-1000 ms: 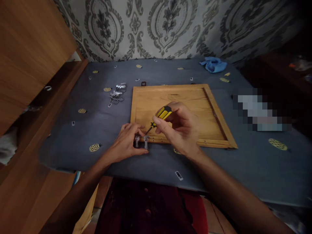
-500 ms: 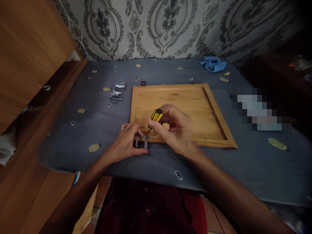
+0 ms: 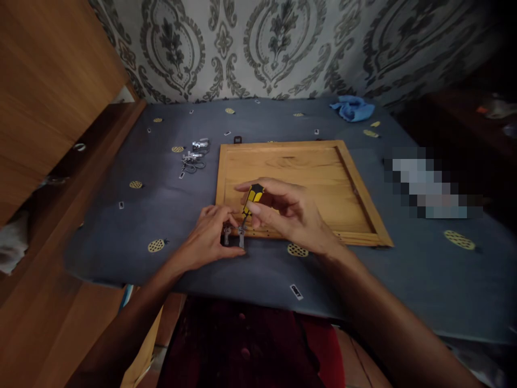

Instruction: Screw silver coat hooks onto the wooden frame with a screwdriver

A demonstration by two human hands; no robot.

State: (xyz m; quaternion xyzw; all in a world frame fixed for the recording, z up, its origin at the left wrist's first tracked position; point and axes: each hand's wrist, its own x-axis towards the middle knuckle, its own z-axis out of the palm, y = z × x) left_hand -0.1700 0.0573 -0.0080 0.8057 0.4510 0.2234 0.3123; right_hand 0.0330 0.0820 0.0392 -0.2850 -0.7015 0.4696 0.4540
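A yellow-and-black screwdriver [image 3: 253, 199] is pinched in the fingers of my right hand [image 3: 297, 210]. Its shaft slants down to a small metal latch [image 3: 241, 237] on the near edge of a wooden frame with a plank panel [image 3: 307, 186]. My left hand [image 3: 208, 237] steadies this latch, thumb at its lower end and fingers curled over the frame's corner. Just left of it, partly between thumb and fingers, sits a second metal piece [image 3: 226, 235]. Small dark holes run along the near edge to the right. The screwdriver's tip is too small to make out clearly.
Several loose metal latches with wire loops [image 3: 194, 156] lie left of the frame. A blue cloth [image 3: 353, 109] rests at the far right, and a blurred-out object [image 3: 428, 183] is at the right. Wooden furniture [image 3: 52, 81] borders the dark patterned tablecloth [image 3: 100, 237] on the left.
My right hand has shifted its grip round the screwdriver handle, its index finger now stretched past it. The handle stands slightly more upright. My left hand stays at the latch.
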